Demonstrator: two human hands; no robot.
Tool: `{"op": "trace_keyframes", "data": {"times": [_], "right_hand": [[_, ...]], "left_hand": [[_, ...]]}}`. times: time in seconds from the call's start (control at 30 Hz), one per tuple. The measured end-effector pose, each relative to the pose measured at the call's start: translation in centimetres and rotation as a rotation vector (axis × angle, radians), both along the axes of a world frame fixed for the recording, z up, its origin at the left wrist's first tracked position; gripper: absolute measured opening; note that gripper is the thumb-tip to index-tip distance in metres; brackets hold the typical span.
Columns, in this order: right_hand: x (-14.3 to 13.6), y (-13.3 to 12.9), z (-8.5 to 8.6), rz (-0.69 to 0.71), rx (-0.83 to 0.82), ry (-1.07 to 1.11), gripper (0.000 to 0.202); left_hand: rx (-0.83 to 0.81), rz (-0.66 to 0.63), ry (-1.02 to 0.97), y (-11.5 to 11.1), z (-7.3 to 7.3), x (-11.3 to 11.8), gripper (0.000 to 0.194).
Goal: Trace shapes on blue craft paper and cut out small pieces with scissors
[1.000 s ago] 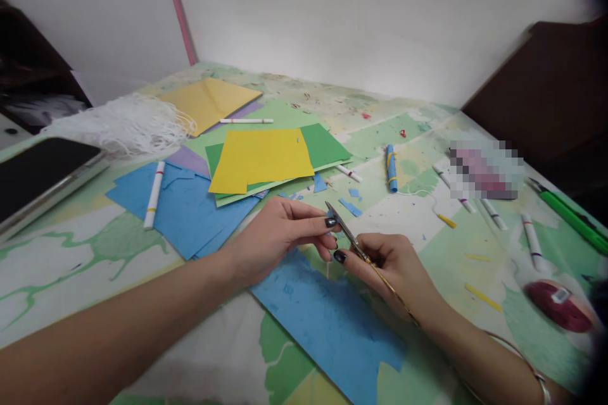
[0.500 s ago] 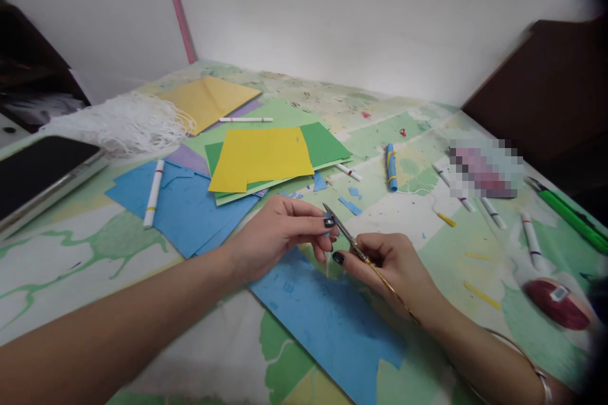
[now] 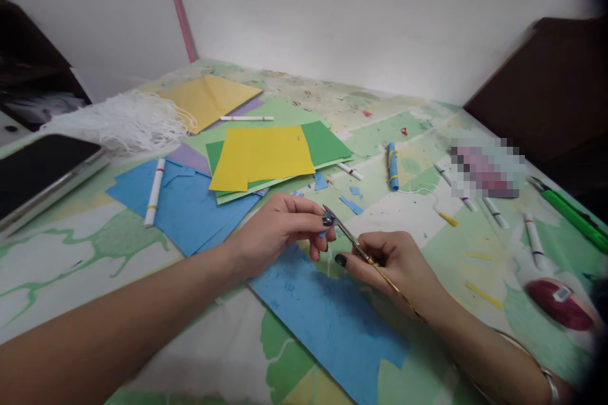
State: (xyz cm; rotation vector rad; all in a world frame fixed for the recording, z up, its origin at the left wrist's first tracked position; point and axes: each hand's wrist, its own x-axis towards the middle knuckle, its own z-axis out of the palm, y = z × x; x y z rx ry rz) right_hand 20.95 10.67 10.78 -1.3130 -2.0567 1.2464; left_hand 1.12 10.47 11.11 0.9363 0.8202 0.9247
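My left hand [image 3: 289,224] pinches a small blue paper piece [image 3: 334,220], mostly covered by the thumb and fingers. In my right hand [image 3: 392,269] is a pair of scissors [image 3: 354,242] with gold handles, their blades lying against the blue piece by my left fingertips. Whether the blades have paper between them is too small to make out. Beneath both hands lies a large blue sheet [image 3: 327,323] with a notch at its lower right. Blue scraps [image 3: 351,205] are scattered just beyond my fingers.
Behind my hands are a yellow sheet [image 3: 266,155] on green sheets and more blue sheets [image 3: 185,202]. White string [image 3: 123,120] and a phone-like device [image 3: 47,171] lie left. To the right are a rolled blue piece [image 3: 392,168], several markers, a green cutter [image 3: 574,212] and dark red yarn [image 3: 563,304].
Both hands stay almost in place. The scissors and the blue piece have shifted only slightly at my left fingertips, and the view has moved a little.
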Motion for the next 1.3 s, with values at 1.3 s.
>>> {"op": "trace_keyframes", "data": {"times": [1.3], "right_hand": [[0.65,0.70,0.28,0.071,0.090,-0.136,0.042]], "left_hand": [[-0.074,0.019,0.064,0.64,0.29,-0.54,0.007]]}}
